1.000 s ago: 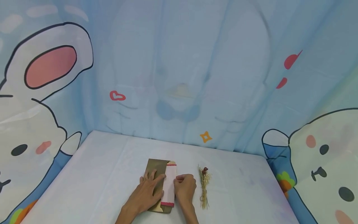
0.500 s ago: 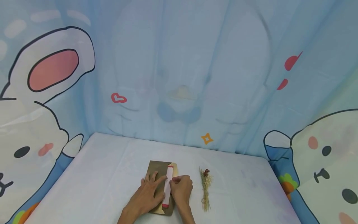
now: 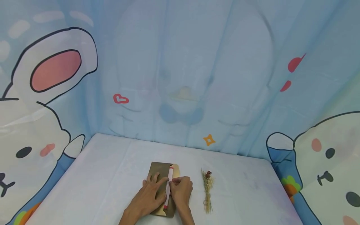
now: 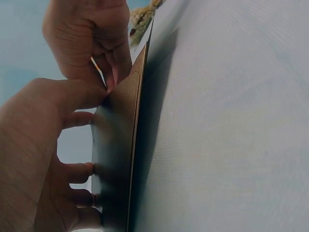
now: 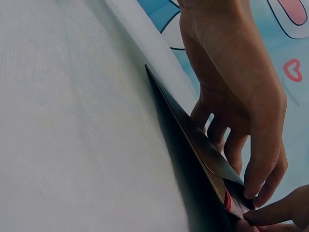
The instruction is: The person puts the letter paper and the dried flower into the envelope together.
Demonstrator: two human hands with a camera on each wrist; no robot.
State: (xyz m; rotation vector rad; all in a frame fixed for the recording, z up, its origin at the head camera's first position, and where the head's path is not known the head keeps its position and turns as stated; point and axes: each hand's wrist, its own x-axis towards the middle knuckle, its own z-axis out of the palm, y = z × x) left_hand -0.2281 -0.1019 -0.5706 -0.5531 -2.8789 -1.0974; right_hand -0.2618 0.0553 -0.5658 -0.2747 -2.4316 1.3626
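Note:
A brown envelope (image 3: 159, 167) lies on the table, its lighter tan flap (image 3: 176, 170) folded out on the right. A white card with red ends (image 3: 170, 172) is partly inside it, a narrow strip showing along the opening. My left hand (image 3: 148, 197) rests spread on the envelope, thumb and index fingertip at the opening's edge. My right hand (image 3: 182, 190) pinches the card's right edge with thumb and fingers. In the right wrist view, the card's red end (image 5: 228, 199) shows inside the envelope's mouth beside my left fingertips.
A small bunch of dried flowers (image 3: 207, 190) with a dark red bloom lies to the right of my right hand. The table (image 3: 112, 165) has a white cloth. Behind and at both sides hangs a light blue curtain (image 3: 182, 62) with cartoon animals.
My right hand has moved left with the card, which has slid deeper into the envelope, its visible part shrinking from a wide panel to a narrow strip. My left hand stays on the envelope.

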